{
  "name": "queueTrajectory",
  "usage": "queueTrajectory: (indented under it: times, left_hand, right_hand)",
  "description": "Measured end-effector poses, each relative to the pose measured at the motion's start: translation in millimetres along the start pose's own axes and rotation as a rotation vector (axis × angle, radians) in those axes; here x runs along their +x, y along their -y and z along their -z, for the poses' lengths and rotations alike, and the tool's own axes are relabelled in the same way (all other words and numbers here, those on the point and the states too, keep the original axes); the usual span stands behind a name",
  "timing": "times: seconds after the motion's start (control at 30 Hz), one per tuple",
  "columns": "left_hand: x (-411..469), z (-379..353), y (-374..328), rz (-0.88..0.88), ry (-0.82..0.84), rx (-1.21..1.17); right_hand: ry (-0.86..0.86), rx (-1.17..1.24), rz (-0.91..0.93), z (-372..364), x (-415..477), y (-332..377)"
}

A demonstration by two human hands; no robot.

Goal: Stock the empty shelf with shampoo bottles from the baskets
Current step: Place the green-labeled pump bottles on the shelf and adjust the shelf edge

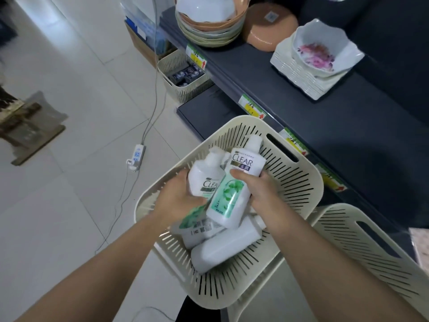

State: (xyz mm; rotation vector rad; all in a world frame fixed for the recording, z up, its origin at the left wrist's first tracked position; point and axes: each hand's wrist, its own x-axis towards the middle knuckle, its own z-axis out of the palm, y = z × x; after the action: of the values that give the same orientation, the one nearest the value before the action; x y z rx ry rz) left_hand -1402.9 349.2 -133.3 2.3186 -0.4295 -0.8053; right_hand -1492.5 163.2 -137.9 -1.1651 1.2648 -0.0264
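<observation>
My left hand (179, 198) grips one smooth white plastic shampoo bottle (204, 173), my right hand (264, 194) a white-and-green bottle (232, 196). They look hard and slippery, maybe heavy, so I think the middle is best to hold.

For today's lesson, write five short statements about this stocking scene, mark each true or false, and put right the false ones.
1. The left hand grips a shampoo bottle. True.
2. The right hand grips a leaf-print bottle marked CLEAR. True.
3. The basket under the hands holds nothing else. False: more bottles lie in it.
4. The power strip lies on the dark shelf. False: it lies on the tiled floor.
5. Shampoo bottles already stand on the dark shelf. False: only bowls and plates show there.
</observation>
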Motion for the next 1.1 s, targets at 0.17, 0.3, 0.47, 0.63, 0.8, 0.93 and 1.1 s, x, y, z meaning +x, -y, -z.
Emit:
queueTrajectory:
  times: [0.17, 0.3, 0.47, 0.63, 0.8, 0.93, 1.1]
  left_hand:
    - [-29, 25, -35, 0.013, 0.152, -0.550]
    - [-62, 31, -74, -0.045, 0.197, -0.571]
    - [-111, 17, -124, -0.174, 0.245, -0.673]
    - [-161, -5, -176, -0.305, 0.268, -0.706]
    - [-199, -27, -223, -0.395, 0.295, -0.726]
    - [-219, -38, -265, -0.471, 0.328, -0.695]
    - [-235, -52, -314, -0.588, 0.426, -0.668]
  right_hand:
    - [0.136, -0.001, 0.099, 29, -47, 28]
    - [0.207, 0.090, 0.219, 75, -86, 42]
    - [0.196, 0.084, 0.347, 143, -136, 50]
    - [0.200, 0.122, 0.445, 216, -183, 50]
    - [0.173, 0.183, 0.538, 283, -226, 47]
    - [0.110, 0.218, 0.631, 327, -255, 47]
    - [-0.009, 0.214, 0.727, 371, -288, 42]
